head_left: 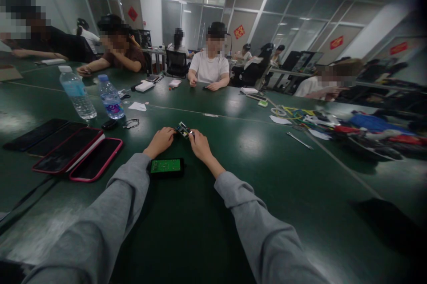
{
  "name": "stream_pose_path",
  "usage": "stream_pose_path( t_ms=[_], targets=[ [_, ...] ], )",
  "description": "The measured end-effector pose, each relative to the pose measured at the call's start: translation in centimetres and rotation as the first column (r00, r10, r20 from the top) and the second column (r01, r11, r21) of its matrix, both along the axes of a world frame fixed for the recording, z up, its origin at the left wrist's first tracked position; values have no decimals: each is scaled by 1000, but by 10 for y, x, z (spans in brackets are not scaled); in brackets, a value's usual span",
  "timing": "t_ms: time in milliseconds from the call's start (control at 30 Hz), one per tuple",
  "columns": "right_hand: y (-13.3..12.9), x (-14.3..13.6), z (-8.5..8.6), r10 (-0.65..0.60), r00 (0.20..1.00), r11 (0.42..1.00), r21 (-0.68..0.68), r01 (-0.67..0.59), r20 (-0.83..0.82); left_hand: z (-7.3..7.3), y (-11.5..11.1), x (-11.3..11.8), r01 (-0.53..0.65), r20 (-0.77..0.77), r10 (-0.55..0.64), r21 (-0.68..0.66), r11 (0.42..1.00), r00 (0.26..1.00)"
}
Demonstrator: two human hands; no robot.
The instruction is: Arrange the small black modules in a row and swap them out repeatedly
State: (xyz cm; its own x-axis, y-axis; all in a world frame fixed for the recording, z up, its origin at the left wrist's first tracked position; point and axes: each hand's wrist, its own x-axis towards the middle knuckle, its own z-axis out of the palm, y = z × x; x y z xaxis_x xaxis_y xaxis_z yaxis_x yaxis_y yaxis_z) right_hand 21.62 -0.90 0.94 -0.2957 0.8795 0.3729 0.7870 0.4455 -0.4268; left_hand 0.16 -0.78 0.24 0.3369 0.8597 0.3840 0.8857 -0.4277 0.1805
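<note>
Between my two hands, above the green table, is a small electronic part with dark and pale metallic areas. My left hand has its fingers closed on the part's left edge. The fingers of my right hand pinch its right side. A black case with a green circuit board lies flat on the table, just below my left hand and beside my left sleeve.
Several phones lie at the left, near two water bottles and a thin cable. A wrench and a heap of cables and tools are at the right. People sit across the table, one in a white shirt.
</note>
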Motion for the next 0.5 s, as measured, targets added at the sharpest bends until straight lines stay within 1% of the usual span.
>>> stream_pose_path(
  t_ms=[267,400,500],
  targets=[
    [-3,1,2,-40,998,996,71,44,-54,-1,0,-1,-2,-2,2,4,1000,1000],
    [-4,1,1,-31,999,991,127,36,-45,-1,0,-1,7,-1,-7,14,1000,1000],
    [-4,0,0,-14,998,990,140,22,-60,-3,1,-2,11,2,-11,22,1000,1000]
  ],
)
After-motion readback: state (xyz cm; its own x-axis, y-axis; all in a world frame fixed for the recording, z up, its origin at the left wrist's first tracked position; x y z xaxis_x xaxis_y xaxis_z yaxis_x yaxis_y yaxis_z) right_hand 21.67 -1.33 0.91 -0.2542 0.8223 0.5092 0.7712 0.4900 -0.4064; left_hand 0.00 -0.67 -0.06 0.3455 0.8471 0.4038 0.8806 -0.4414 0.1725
